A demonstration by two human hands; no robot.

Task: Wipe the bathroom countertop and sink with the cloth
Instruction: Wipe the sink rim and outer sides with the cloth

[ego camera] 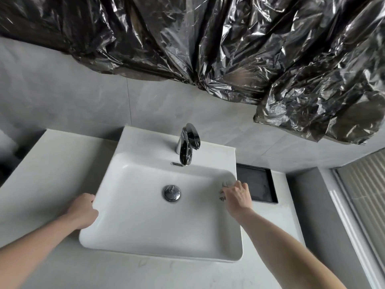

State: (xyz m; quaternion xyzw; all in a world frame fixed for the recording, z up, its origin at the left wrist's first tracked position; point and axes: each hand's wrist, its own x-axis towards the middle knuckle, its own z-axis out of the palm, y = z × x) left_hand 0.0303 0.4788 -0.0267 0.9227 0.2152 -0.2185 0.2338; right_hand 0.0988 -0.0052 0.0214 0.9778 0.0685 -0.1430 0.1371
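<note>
Two hands work: our right hand [237, 193] grips the cloth [224, 189] on the sink [133, 224] wall; left hand [84, 211] grips the rim. Next, likely the surface [52, 163].

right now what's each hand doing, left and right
Left hand: grips the sink's left rim, fingers curled on the edge.
Right hand: holds the cloth against the basin's right inner wall.

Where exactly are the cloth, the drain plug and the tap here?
cloth [223, 190]: head view, grey fold showing beside the right hand's fingers.
drain plug [171, 192]: head view, middle of its chrome cap.
tap [188, 143]: head view, its dark shiny spout.
</note>
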